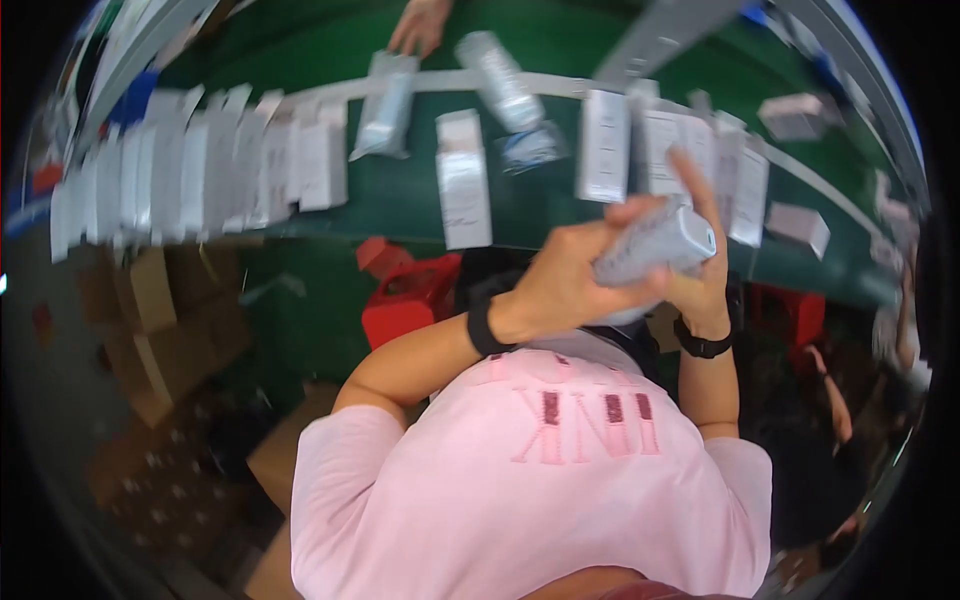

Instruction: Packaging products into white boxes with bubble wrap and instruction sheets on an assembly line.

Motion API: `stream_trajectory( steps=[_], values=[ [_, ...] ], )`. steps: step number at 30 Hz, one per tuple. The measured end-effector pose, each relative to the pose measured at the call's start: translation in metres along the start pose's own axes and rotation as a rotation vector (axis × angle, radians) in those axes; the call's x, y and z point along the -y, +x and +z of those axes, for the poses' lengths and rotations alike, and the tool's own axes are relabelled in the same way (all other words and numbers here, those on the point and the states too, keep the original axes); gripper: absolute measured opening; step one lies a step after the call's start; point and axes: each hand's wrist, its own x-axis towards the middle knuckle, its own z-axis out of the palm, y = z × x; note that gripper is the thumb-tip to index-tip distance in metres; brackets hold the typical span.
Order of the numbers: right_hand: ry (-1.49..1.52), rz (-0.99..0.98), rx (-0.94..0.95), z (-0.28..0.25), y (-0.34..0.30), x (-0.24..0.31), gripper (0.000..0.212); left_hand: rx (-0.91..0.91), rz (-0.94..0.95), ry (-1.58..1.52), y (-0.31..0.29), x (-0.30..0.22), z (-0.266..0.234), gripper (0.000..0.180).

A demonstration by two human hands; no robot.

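My left hand (pixel 570 272) is closed round a pale blue-grey, rounded device (pixel 655 240), its thumb and fingers on either side. Below and beside it, my right hand (pixel 706 285) holds the same device, one finger stretched up past its end; the grip is partly hidden and blurred. On the green table in front stands a white carton (pixel 465 195). Beyond it lie a bagged pale device (pixel 502 85) and a small clear bag with blue contents (pixel 533 148). Another bagged device (pixel 385 110) lies to the left, touched by another person's hand (pixel 422 25).
A row of white cartons (pixel 205 170) lines the table's left; several more cartons (pixel 604 150) stand at the right. A metal post (pixel 660 45) rises at the far side. Red stools (pixel 408 300) and brown cardboard boxes (pixel 165 330) are below the table. Someone's arm (pixel 832 395) shows at right.
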Motion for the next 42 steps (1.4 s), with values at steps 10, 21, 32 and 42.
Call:
stream_trajectory(
  steps=[10, 21, 32, 42],
  values=[
    [-0.266, -0.055, 0.156, 0.025, 0.059, -0.006, 0.1, -0.658, -0.55, 1.003, 0.0, 0.167, -0.139, 0.11],
    [0.629, -0.115, 0.171, 0.059, 0.063, -0.006, 0.072, -0.517, -0.437, 0.6, -0.005, 0.22, -0.166, 0.068],
    [0.909, 0.052, 0.253, 0.074, 0.063, -0.032, 0.055, -0.435, -0.567, -0.588, -0.036, 0.13, -0.165, 0.043],
    [0.304, 0.059, -0.045, 0.059, 0.087, 0.025, 0.049, -0.395, -0.334, -0.249, -0.017, 0.048, -0.147, 0.039]
  ],
)
